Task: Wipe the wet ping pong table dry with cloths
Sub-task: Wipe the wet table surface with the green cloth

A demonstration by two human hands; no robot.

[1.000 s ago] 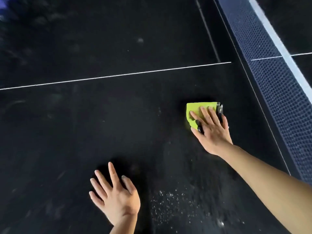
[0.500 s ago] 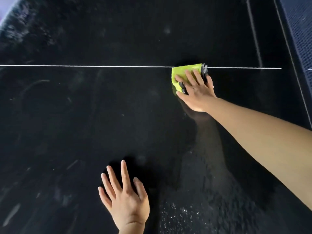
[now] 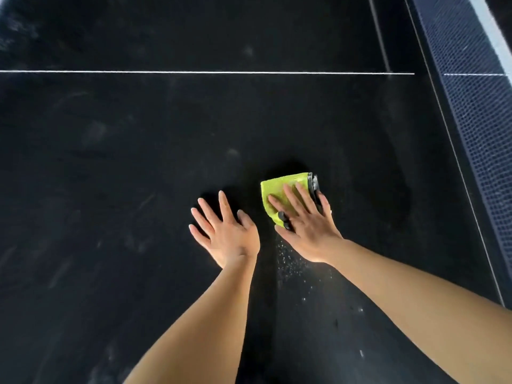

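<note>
Yellow-green cloth (image 3: 279, 189) lay folded flat on the black worktop (image 3: 138, 162), in the half nearer the person, right of centre and well short of the net-side edge. A darker grey/black layer showed along its right edge and again at its near corner; could not tell whether that was a second cloth or the backing of the same one. Right hand (image 3: 304, 225) sat on top of the cloth, palm down, fingers (image 3: 291, 198) straight and slightly spread, pressing it onto the worktop and not curled round it. Cloth stuck out past the fingertips on the far side and to the left. Left hand (image 3: 224, 231) was flat on the bare worktop just beside the cloth on its left, not touching it, fingers straight and fanned, holding nothing. Both forearms came in bare from the near edge. Patch of small water droplets (image 3: 291, 264) sat on the worktop just behind the right wrist, between the two forearms, with a few stray drops closer to the near edge. Surface elsewhere showed faint smears and streaks. White centre line (image 3: 194, 72) ran across the worktop well beyond the hands. Net (image 3: 476, 112), dark mesh with a white top band, ran along the worktop's right side, well apart from the cloth.
</note>
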